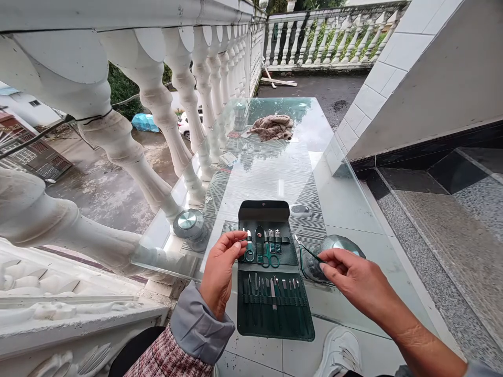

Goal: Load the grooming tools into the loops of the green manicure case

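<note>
A dark green manicure case (275,324) lies unfolded at the near edge of the glass table (271,173). Its upper half holds small scissors (271,259), two nail clippers (274,241) and other tools under a strap. Several slim metal tools (274,290) stand in a row in the lower half. My left hand (222,267) is at the case's left edge, thumb and fingers pinched together; what they hold, if anything, is hidden. Right of the case, my right hand (349,272) grips green-handled nippers (308,248) by one handle, jaws pointing up and left.
A crumpled brown cloth (271,127) lies at the table's far end, with a small card (228,158) nearer. Round table supports (190,225) show through the glass. A white balustrade (176,94) runs along the left. Stone steps (451,209) rise on the right.
</note>
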Demonstrator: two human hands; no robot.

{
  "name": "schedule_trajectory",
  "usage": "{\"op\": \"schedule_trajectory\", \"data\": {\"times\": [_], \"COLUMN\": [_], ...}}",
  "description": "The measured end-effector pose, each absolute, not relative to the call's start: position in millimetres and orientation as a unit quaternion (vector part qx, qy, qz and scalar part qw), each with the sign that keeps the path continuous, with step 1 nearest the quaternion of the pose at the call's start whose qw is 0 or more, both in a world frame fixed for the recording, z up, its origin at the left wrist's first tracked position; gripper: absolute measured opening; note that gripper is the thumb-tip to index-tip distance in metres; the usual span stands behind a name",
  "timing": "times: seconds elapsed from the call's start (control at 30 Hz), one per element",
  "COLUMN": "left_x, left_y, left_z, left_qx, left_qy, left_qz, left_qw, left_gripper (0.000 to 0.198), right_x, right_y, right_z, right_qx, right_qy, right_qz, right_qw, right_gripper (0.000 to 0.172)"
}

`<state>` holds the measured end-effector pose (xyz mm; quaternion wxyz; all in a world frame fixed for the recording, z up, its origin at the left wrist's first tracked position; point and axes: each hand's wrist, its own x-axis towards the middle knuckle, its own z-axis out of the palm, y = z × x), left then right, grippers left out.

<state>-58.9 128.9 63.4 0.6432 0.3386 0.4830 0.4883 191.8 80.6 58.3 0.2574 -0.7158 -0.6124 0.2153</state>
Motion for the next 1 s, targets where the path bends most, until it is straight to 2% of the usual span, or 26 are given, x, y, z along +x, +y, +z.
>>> {"op": "schedule_trajectory", "data": {"times": [0.33,0.8,1.0], "left_x": [-58,-58,-58], "left_y": [128,128,127], "left_z": [63,64,63], "left_qx": [0.338,0.343,0.348], "left_qy": [0.481,0.48,0.482], "left_qz": [0.49,0.485,0.477], "left_qw": [0.643,0.646,0.648], "left_gripper": [0.022,0.022,0.022], "right_x": [190,205,208], "right_y": [81,96,99], "right_z": [55,36,34], "right_qx": [-0.722,-0.774,-0.788], "right_qy": [-0.616,-0.593,-0.581], "right_qz": [0.208,0.054,0.048], "right_qw": [0.236,0.216,0.196], "right_gripper": [0.017,0.023,0.026]}}
